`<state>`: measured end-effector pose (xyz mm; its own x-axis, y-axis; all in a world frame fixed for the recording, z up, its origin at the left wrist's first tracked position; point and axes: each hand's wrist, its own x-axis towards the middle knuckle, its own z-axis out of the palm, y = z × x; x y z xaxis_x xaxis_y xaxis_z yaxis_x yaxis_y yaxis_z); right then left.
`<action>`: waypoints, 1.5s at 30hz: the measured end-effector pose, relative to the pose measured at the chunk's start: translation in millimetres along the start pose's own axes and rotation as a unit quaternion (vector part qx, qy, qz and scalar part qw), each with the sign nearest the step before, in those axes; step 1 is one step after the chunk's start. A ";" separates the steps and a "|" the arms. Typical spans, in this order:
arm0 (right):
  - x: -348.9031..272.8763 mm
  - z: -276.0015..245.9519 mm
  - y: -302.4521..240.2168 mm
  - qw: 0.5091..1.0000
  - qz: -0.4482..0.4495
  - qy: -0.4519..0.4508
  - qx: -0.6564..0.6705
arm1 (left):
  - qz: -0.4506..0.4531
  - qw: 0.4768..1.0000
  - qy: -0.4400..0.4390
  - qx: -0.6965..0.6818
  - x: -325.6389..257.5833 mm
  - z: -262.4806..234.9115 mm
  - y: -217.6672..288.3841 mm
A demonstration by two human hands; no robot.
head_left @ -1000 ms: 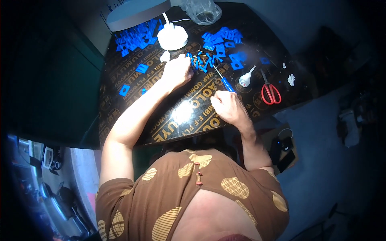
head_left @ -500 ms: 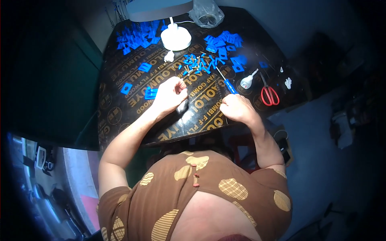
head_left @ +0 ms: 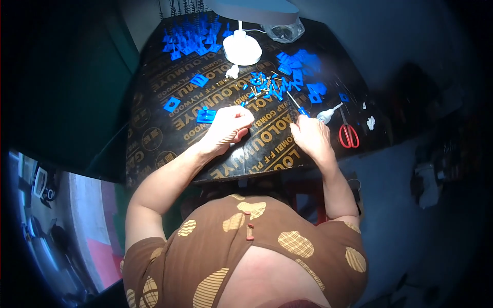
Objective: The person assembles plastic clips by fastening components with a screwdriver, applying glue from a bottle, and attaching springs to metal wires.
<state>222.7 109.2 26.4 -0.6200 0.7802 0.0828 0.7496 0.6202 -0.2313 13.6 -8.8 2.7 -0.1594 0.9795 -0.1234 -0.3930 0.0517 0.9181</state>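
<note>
My left hand is closed in a pinch over the near middle of the table. A small blue piece shows at its fingertips; the rest is hidden by the fingers. To the right, my right hand is closed round a screwdriver with a blue handle, its thin metal shaft pointing away toward a loose pile of small blue parts and screws. Left of my left hand lies a blue square plate with a raised part. A white squeeze bottle lies just beyond my right hand.
Red-handled scissors lie at the right. A white lamp stands at the back, beside many upright blue parts. More blue plates are heaped at back right. White crumpled lumps lie about. The black printed tabletop ends before me.
The view has shifted, so the table's things appear farther right. My right hand has moved forward and covers more of the screwdriver's handle. My left hand stays pinched and has turned slightly.
</note>
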 end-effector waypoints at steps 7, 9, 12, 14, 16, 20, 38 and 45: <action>-11.5 20.2 -51.2 0.910 -0.228 0.196 0.286 | -0.059 0.992 -0.032 -0.110 -0.1 0.8 -5.0; -7.8 30.7 -55.7 0.899 -0.237 0.205 0.305 | -0.061 0.992 -0.029 -0.110 -0.7 1.4 -2.3; -4.4 42.1 -59.5 0.881 -0.244 0.237 0.330 | -0.070 0.990 -0.025 -0.123 -1.4 1.7 -0.4; -3.4 44.7 -61.2 0.878 -0.248 0.240 0.332 | -0.079 0.986 -0.028 -0.145 -1.8 0.4 -1.7; -3.8 45.3 -61.7 0.877 -0.249 0.242 0.333 | -0.078 0.986 -0.029 -0.143 -1.9 0.5 -2.1; -3.9 45.3 -62.3 0.874 -0.243 0.246 0.343 | -0.078 0.983 -0.022 -0.164 -1.8 1.7 -3.1; -4.7 50.0 -60.5 0.878 -0.270 0.284 0.275 | -0.018 0.999 -0.013 -0.042 -1.0 -1.9 -6.5; -4.6 49.7 -62.9 0.870 -0.277 0.301 0.275 | 0.003 0.999 -0.019 -0.030 -2.0 -1.7 -7.5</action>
<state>166.8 62.5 -7.7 -0.4933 0.3784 0.7833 0.0484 0.9110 -0.4096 15.3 -11.4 -4.6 -0.1268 0.9866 -0.1031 -0.4453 0.0363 0.8947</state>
